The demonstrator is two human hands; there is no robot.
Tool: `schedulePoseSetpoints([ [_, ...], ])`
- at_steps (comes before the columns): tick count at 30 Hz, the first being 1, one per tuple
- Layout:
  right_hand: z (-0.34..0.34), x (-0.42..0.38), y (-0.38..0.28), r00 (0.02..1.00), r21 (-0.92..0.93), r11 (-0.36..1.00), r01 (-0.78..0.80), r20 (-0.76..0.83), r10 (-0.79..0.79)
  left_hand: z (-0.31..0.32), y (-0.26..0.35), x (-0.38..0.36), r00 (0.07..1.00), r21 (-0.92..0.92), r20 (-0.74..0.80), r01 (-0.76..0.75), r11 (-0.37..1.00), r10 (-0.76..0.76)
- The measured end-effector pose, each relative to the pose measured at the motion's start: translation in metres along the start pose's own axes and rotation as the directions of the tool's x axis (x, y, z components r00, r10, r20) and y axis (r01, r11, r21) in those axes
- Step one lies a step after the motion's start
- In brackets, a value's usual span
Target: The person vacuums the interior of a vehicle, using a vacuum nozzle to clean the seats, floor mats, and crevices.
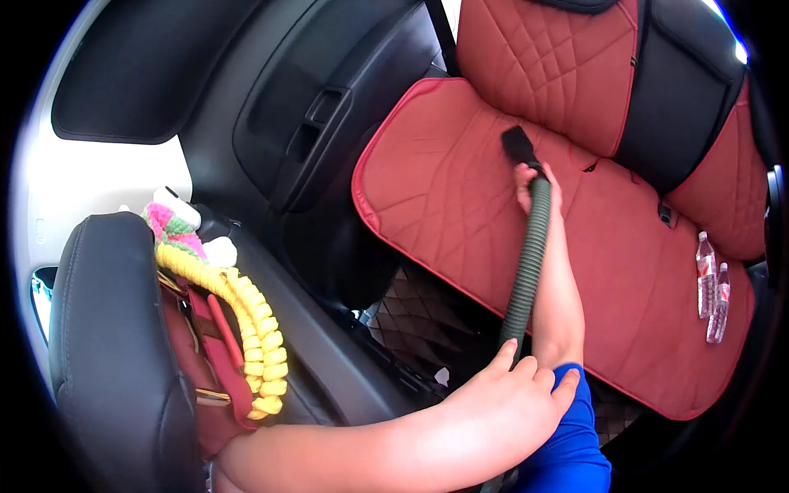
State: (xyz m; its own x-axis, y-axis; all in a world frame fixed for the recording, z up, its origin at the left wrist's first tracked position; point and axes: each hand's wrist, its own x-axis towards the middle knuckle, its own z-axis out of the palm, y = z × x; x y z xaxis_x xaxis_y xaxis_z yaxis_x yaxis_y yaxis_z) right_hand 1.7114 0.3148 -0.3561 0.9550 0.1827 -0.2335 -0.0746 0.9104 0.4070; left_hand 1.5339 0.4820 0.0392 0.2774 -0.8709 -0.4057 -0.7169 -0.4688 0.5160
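A ribbed green vacuum hose (528,255) runs up over the red seat cushion (460,172) to a flat black nozzle (518,145), which lies against the cushion. My right hand (538,187) is closed around the hose end just behind the nozzle, its arm stretched forward from a blue sleeve (579,444). Lower down, my left hand (514,403) reaches across from the left and lies over the hose, with its fingers partly curled. One fingertip touches the edge of the blue sleeve. Part of the hose is hidden beneath this hand.
Two clear bottles (707,275) lie on the cushion's right side. A dark door panel (329,123) borders the seat on the left. Nearer stands a black seat back (115,329), beside a red bag with a yellow braided handle (255,329) and a knitted charm (177,230).
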Motion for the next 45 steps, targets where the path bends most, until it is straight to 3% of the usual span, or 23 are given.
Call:
schedulePoseSetpoints([
  [2, 0.01, -0.049, 0.003, 0.997, 0.141, 0.987, 0.082, -0.001, -0.083, 0.005, 0.001, 0.001, 0.999, 0.012, -0.045, -0.017, 1.0, 0.017],
  [3, 0.007, -0.063, 0.014, 0.961, 0.027, 0.961, 0.275, 0.021, -0.276, 0.009, 0.001, 0.002, 0.996, 0.026, -0.079, -0.037, 0.999, 0.039],
  [6, 0.005, -0.064, 0.071, 0.85, -0.187, 0.834, 0.519, 0.012, -0.526, 0.014, 0.001, 0.002, 0.984, 0.001, -0.172, -0.039, 0.999, 0.038],
  [7, 0.008, -0.049, 0.096, 0.786, -0.336, 0.757, 0.561, -0.072, -0.615, 0.012, 0.001, 0.002, 0.989, 0.025, -0.14, -0.033, 0.999, 0.037],
  [10, 0.019, -0.014, 0.144, 0.734, -0.398, 0.696, 0.598, -0.076, -0.675, 0.011, 0.003, 0.001, 0.995, 0.074, -0.101, -0.009, 0.997, 0.017],
  [14, 0.037, 0.005, 0.186, 0.958, -0.652, 0.729, 0.211, -0.011, -0.287, 0.017, 0.007, 0.003, 0.993, 0.11, -0.117, -0.01, 0.994, 0.023],
  [17, 0.027, 0.038, 0.215, 0.988, -0.551, 0.824, 0.134, 0.01, -0.154, 0.015, 0.004, 0.003, 0.99, 0.082, -0.136, -0.016, 0.997, 0.028],
  [19, 0.015, 0.053, 0.214, 1.0, -0.176, 0.984, -0.006, 0.021, 0.01, 0.018, 0.002, 0.002, 0.989, 0.053, -0.149, 0.003, 0.999, 0.005],
  [21, -0.016, 0.038, 0.179, 0.987, -0.05, 0.991, -0.127, 0.089, 0.131, 0.015, 0.002, -0.001, 0.989, 0.04, -0.148, -0.016, 0.999, 0.022],
  [22, -0.031, 0.022, 0.156, 0.979, 0.242, 0.95, -0.195, 0.108, 0.174, 0.013, 0.003, -0.002, 0.988, 0.031, -0.149, -0.045, 0.999, 0.049],
  [24, -0.029, -0.019, 0.129, 0.994, 0.099, 0.99, -0.103, -0.032, 0.106, 0.011, 0.006, -0.002, 0.99, 0.023, -0.131, -0.046, 0.999, 0.048],
  [26, 0.001, -0.057, 0.143, 0.955, -0.202, 0.958, 0.205, -0.174, -0.241, 0.016, 0.009, 0.001, 0.982, -0.001, -0.187, -0.024, 1.0, 0.023],
  [28, 0.038, -0.083, 0.193, 0.696, -0.527, 0.599, 0.603, -0.018, -0.718, 0.016, 0.01, 0.002, 0.984, -0.003, -0.178, -0.018, 1.0, 0.017],
  [30, 0.048, -0.069, 0.189, 0.795, -0.504, 0.631, 0.59, 0.224, -0.564, 0.015, 0.009, 0.002, 0.986, 0.021, -0.161, -0.032, 0.999, 0.035],
  [32, 0.047, -0.02, 0.18, 0.938, -0.497, 0.799, 0.339, 0.113, -0.328, 0.014, 0.007, -0.002, 0.984, 0.067, -0.172, -0.033, 0.997, 0.044],
  [33, 0.021, 0.024, 0.157, 0.998, -0.311, 0.948, 0.069, 0.027, -0.064, 0.015, 0.008, -0.002, 0.983, 0.075, -0.173, -0.054, 0.996, 0.067],
  [34, 0.002, 0.049, 0.159, 0.982, -0.303, 0.945, 0.124, -0.101, -0.161, 0.015, 0.009, -0.001, 0.987, 0.05, -0.151, -0.046, 0.998, 0.053],
  [36, -0.011, 0.039, 0.148, 0.983, -0.022, 0.998, -0.056, -0.178, 0.051, 0.016, 0.01, 0.0, 0.99, 0.019, -0.132, -0.039, 0.999, 0.041],
  [38, -0.019, -0.006, 0.166, 0.939, -0.27, 0.942, 0.198, -0.225, -0.261, 0.017, 0.009, -0.001, 0.984, 0.076, -0.167, -0.043, 0.996, 0.055],
  [40, 0.019, -0.073, 0.211, 0.821, -0.3, 0.834, 0.463, -0.208, -0.531, 0.016, 0.01, 0.0, 0.989, 0.077, -0.143, -0.035, 0.996, 0.046],
  [42, 0.04, -0.1, 0.246, 0.715, -0.477, 0.704, 0.527, -0.2, -0.67, 0.017, 0.011, 0.001, 0.994, 0.056, -0.105, -0.039, 0.998, 0.045],
  [43, 0.034, -0.094, 0.246, 0.775, -0.487, 0.732, 0.475, -0.162, -0.611, 0.018, 0.009, 0.002, 0.99, 0.04, -0.129, -0.043, 0.998, 0.048],
  [45, -0.002, -0.048, 0.223, 0.988, -0.292, 0.947, 0.132, -0.043, -0.151, 0.014, 0.006, 0.0, 0.987, 0.04, -0.152, -0.055, 0.998, 0.061],
])
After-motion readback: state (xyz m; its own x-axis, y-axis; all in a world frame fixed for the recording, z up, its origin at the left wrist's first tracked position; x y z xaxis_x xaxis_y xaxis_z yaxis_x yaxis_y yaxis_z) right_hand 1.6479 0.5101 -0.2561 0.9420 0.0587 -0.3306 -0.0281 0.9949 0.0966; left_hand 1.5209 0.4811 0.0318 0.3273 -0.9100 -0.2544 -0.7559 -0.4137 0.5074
